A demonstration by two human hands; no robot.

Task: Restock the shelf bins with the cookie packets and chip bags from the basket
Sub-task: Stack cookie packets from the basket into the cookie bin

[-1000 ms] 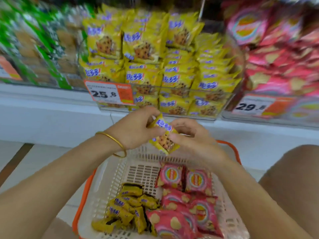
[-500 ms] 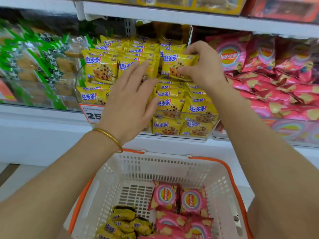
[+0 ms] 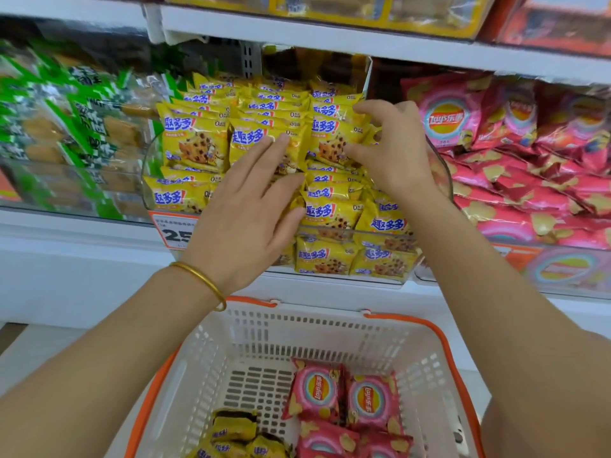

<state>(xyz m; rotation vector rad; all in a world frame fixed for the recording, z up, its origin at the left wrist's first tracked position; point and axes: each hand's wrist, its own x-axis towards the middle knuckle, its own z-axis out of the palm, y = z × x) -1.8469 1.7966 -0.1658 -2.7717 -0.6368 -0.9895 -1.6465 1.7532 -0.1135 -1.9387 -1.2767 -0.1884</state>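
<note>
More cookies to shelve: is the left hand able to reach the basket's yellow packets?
Likely yes: left hand lies flat, holding nothing; the cookie packets sit uncovered in the open-topped basket.

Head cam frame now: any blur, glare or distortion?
Head view: yellow cookie packets, left hand and right hand sharp at centre; green packets at far left smeared; upper shelf edge curves, wide-angle distortion; shelved chip bags show small glints; lighting even, no hard shadows.
</note>
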